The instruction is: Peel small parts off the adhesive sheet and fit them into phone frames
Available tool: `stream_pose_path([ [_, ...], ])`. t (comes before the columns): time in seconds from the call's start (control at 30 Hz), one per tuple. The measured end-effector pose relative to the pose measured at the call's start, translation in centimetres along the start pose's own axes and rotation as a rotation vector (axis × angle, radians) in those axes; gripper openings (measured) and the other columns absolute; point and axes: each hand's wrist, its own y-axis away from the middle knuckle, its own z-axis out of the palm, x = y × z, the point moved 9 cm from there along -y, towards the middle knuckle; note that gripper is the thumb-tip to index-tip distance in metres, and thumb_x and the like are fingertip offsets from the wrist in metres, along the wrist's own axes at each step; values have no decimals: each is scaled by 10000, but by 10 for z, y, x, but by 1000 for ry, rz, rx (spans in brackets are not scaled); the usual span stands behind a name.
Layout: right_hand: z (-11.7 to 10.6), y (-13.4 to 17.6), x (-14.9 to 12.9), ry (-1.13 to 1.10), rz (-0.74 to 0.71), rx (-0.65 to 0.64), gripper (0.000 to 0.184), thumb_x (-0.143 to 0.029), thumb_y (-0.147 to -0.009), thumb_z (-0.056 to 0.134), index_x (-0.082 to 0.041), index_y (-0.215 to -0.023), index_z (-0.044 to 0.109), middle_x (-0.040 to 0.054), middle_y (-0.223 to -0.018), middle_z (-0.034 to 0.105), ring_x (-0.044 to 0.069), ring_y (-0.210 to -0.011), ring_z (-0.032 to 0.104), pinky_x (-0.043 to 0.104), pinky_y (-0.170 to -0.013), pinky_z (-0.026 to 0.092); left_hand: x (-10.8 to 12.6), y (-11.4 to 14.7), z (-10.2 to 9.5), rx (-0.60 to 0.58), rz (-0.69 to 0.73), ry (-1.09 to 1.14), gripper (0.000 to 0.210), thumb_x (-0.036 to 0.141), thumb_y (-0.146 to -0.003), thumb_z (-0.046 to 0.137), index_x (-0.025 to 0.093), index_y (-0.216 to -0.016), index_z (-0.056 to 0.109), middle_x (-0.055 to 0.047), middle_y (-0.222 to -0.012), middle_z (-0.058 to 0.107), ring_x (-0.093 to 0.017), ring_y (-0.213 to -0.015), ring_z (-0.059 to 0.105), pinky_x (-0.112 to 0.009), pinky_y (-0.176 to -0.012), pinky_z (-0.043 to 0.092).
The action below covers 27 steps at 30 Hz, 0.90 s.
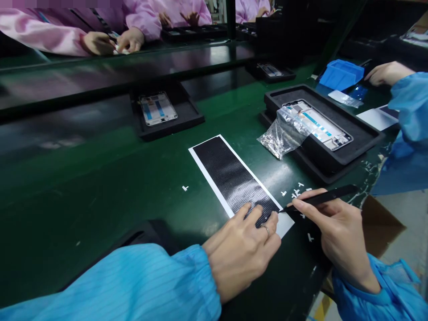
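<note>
A white-edged sheet (230,169) with a dark, finely lined surface lies slantwise on the green bench. My left hand (245,249), a ring on one finger, rests on its near end with fingers slightly bent and holds nothing. Black tweezers (323,198) are pinched in my right hand (337,227), their tip touching the sheet's right edge beside my left fingertips. Small white T-shaped pieces (296,193) are scattered on the bench near the tweezers, and another white piece (185,188) lies left of the sheet.
At right, a black foam tray (364,129) holds a phone frame (321,125); a clear bag (284,133) of small metal parts leans on it. Another tray (190,113) stands behind. A co-worker's hand (389,73) is near a blue bin (341,75). People in pink sit across.
</note>
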Motion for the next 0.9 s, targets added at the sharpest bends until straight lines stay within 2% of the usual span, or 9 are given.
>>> stream_pose_path([
  [0.23,-1,-1,8,-76,21,2,127,-329,-716,727,-210,-700,686,-17,-716,670,117,-650,627,173,-584,487,0,0,-1,-3,-1,0,321,87,-622,561,130,-938,597,-67,-1249,603,-285,-1018,571,-404,-932,458],
  [0.4,-2,-2,11,-238,43,14,120,-313,-719,726,-211,-673,682,-8,-705,666,136,-647,631,221,-590,504,-1,0,0,13,-8,21,355,76,-614,542,128,-962,587,-73,-1255,598,-290,-1032,564,-412,-943,447],
  [0.5,-4,1,9,-274,33,49,120,-310,-726,718,-213,-663,686,-10,-691,662,131,-635,626,217,-578,504,-5,3,-3,61,-66,122,241,73,-688,513,125,-911,589,-93,-1219,619,-271,-1015,584,-392,-942,450],
  [0.57,-5,4,7,-257,19,71,110,-306,-730,714,-213,-675,691,-7,-719,670,130,-638,623,215,-568,498,-11,6,-8,124,-138,213,180,70,-789,445,126,-876,592,-102,-1193,631,-245,-1010,597,-373,-960,440],
  [0.67,-7,8,4,-178,-11,100,104,-307,-735,710,-222,-677,692,-18,-749,677,118,-647,614,199,-571,487,-15,10,-14,210,-193,297,250,74,-870,352,116,-901,597,-109,-1163,641,-218,-1039,594,-353,-1003,410],
  [0.77,-9,9,0,-44,-37,120,80,-293,-726,714,-223,-689,701,-27,-736,677,104,-675,615,164,-616,483,-12,9,-11,199,-161,299,241,73,-864,361,117,-898,596,-107,-1175,637,-217,-1059,585,-356,-1005,409],
  [0.9,-9,7,-5,61,-71,114,102,-304,-729,695,-212,-683,697,-32,-720,674,96,-665,617,142,-618,485,-3,4,-2,124,-73,165,231,57,-742,452,104,-907,606,-113,-1199,627,-261,-1030,586,-383,-928,446],
])
